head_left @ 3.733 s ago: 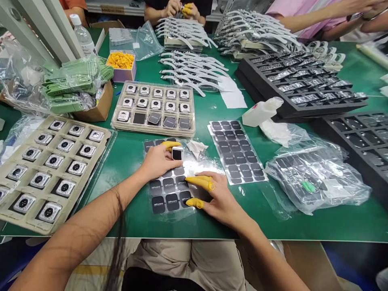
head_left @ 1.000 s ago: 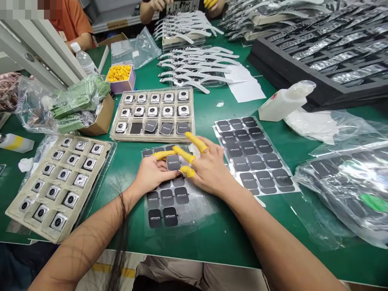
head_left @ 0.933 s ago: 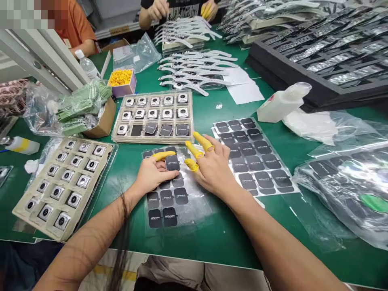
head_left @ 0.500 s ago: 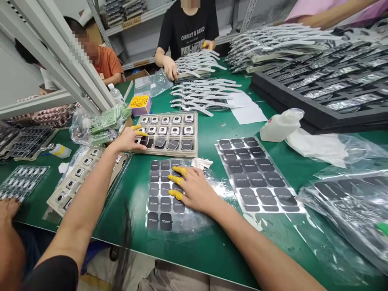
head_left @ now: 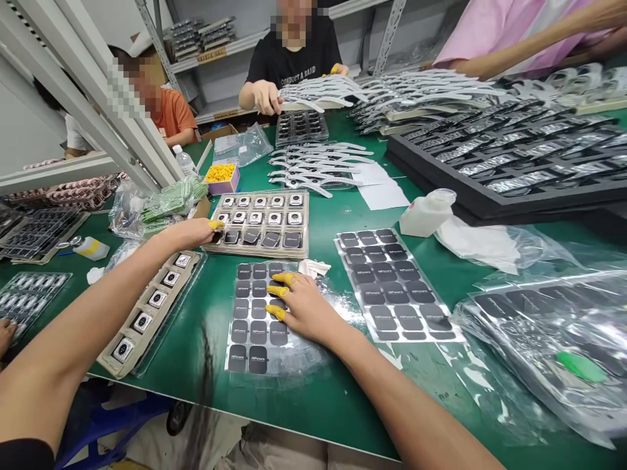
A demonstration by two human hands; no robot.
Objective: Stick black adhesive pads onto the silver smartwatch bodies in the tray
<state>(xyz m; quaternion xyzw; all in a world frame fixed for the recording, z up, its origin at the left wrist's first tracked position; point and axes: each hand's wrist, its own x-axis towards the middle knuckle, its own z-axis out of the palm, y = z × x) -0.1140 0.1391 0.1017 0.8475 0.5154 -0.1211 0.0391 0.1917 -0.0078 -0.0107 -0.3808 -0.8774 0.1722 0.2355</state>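
Note:
My left hand point(head_left: 203, 230), with yellow finger cots, reaches to the left end of a beige tray point(head_left: 306, 225) of watch cases. Its fingers are bent close together at the front left corner; what is between them is hidden. Black square films point(head_left: 270, 239) lie on watch cases in the tray's front row. My right hand point(head_left: 304, 307) rests open, fingers spread, on a clear sheet of black printed stickers point(head_left: 238, 331). It also has yellow cots. The lower right of this sheet is bare of stickers.
Another sticker sheet point(head_left: 382, 274) lies to the right, beside a white bottle point(head_left: 426, 214) and bagged sheets point(head_left: 539, 346). A second tray point(head_left: 115, 365) of watch cases lies under my left forearm. Behind are a box of yellow finger cots point(head_left: 223, 177), pale watch straps point(head_left: 313, 166) and co-workers.
My left hand has shifted left and drawn its fingers together, uncovering a black film in the front row. My right hand stays on the sheet. Across the table, a co-worker has lifted a tray of straps.

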